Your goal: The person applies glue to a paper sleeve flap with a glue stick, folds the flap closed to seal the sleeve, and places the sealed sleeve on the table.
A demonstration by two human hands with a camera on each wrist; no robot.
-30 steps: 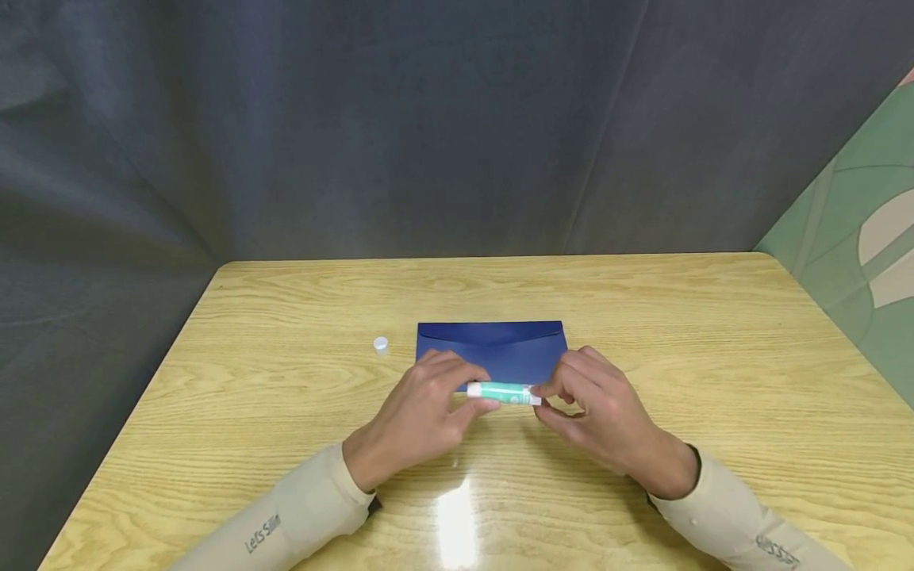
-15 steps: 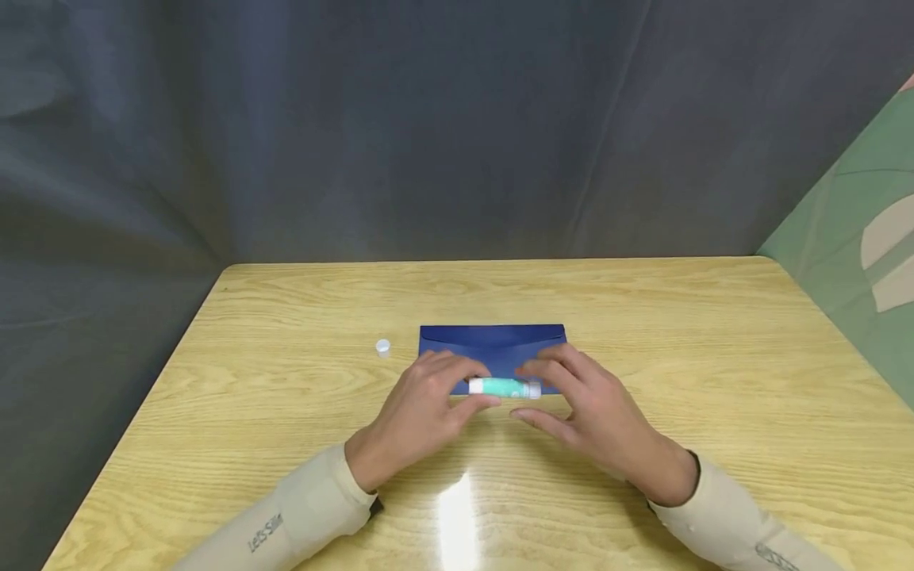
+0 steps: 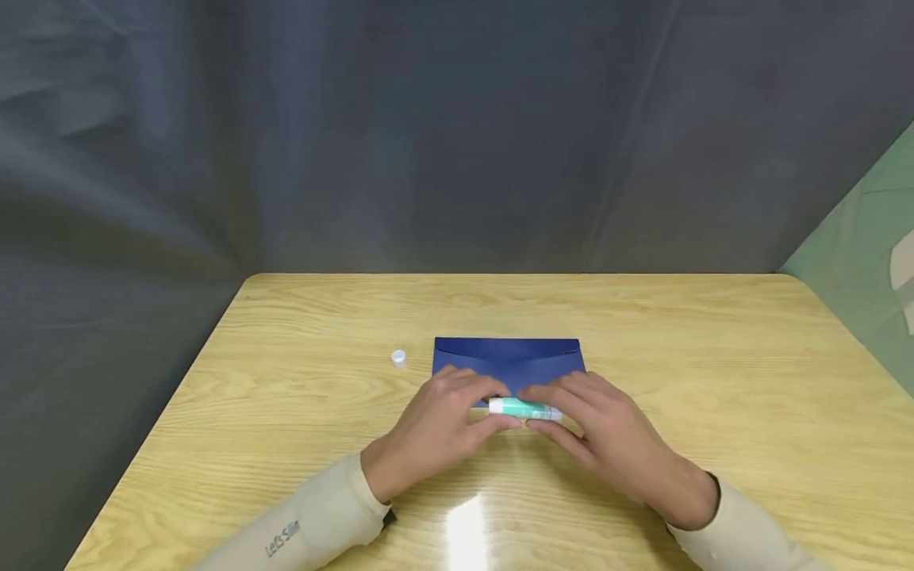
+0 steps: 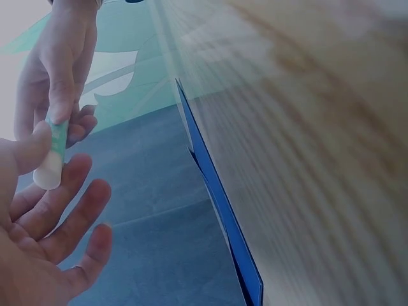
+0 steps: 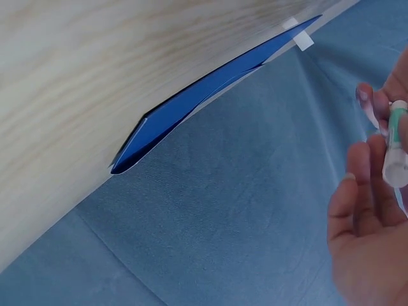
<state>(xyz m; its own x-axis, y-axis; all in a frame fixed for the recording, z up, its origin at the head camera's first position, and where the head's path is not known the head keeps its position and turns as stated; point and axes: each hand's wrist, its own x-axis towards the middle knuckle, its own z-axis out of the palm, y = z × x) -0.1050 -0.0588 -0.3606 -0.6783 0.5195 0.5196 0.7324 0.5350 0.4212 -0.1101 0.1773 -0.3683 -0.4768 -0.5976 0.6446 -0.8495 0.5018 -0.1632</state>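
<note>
A glue stick with a green label and white ends lies sideways between both hands, just in front of a blue envelope. My left hand pinches its left end between thumb and fingers. Farther right along the stick, my right hand has thumb and fingers at its middle, and the right end shows beneath that hand. In the right wrist view the round pale end of the glue stick faces the camera. The envelope lies on the table, its flap side up and lower edge partly hidden by the hands.
A small white cap stands on the wooden table, left of the envelope. Dark cloth hangs behind the table's far edge, and a green patterned cloth is on the right.
My right hand has let go of the glue stick's right end, spread its fingers, then closed in again nearer the middle. The left hand keeps its hold. The head view has shifted slightly.
</note>
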